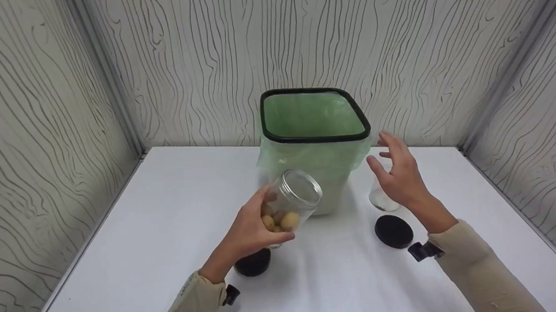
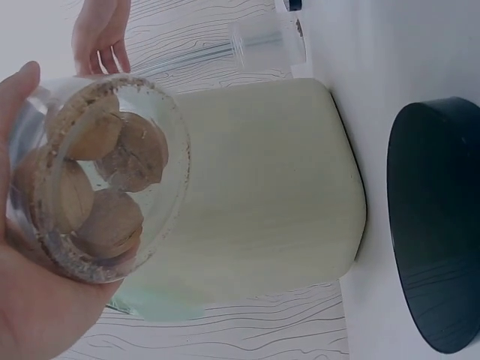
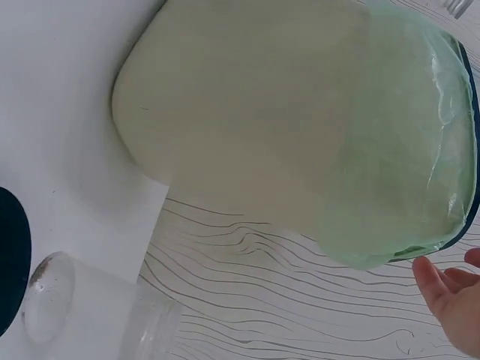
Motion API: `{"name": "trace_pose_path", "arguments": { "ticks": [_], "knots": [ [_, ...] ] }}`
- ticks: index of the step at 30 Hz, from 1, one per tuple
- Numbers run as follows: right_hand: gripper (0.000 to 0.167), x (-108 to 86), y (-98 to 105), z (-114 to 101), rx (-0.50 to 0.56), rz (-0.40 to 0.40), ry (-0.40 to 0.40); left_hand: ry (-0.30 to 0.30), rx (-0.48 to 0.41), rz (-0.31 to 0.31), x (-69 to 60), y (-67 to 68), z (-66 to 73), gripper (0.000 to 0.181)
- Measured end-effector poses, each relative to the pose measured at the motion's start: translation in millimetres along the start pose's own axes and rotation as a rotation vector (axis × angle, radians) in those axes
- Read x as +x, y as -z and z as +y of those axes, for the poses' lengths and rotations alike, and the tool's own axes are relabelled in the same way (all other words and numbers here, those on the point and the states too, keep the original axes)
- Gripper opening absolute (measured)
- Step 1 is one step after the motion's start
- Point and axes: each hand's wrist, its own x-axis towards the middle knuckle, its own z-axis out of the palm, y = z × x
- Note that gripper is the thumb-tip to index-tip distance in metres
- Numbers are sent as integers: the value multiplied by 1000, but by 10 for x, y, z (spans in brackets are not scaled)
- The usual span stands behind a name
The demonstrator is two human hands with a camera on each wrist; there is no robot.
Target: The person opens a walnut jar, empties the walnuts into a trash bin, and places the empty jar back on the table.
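Note:
My left hand (image 1: pixel 249 226) grips a clear jar (image 1: pixel 302 187) without a lid, tilted with its mouth toward the bin. Several walnuts (image 2: pixel 133 152) lie at the bottom of this jar, seen through its base in the left wrist view. The jar is in front of a pale trash bin (image 2: pixel 255 187) lined with a green bag (image 1: pixel 304 116). My right hand (image 1: pixel 399 173) is to the right of the bin, fingers spread and bent a little, holding nothing. Its fingertips are close to the bin's rim. Behind and below it stands a second clear jar (image 3: pixel 52 300), partly hidden in the head view.
A black lid (image 1: pixel 394 231) lies on the white table (image 1: pixel 167 219) in front of the second jar. Another black lid (image 1: pixel 253 263) lies below my left hand. A dark frame (image 1: pixel 324 138) rings the bin's mouth. Patterned panels (image 1: pixel 197 60) enclose the table at the back and sides.

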Motion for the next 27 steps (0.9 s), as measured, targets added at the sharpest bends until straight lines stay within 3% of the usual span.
{"name": "trace_pose_path", "arguments": {
  "ticks": [13,22,27],
  "knots": [
    [58,429,-48,-73,73,-95,-78,-10,-50,35,31,142,55,95],
    [61,532,-115,-48,35,-156,-113,0,-83,117,91,301,209,93],
    [59,554,-134,-69,26,-157,-120,-19,-92,181,151,421,197,95]
  ]
}}
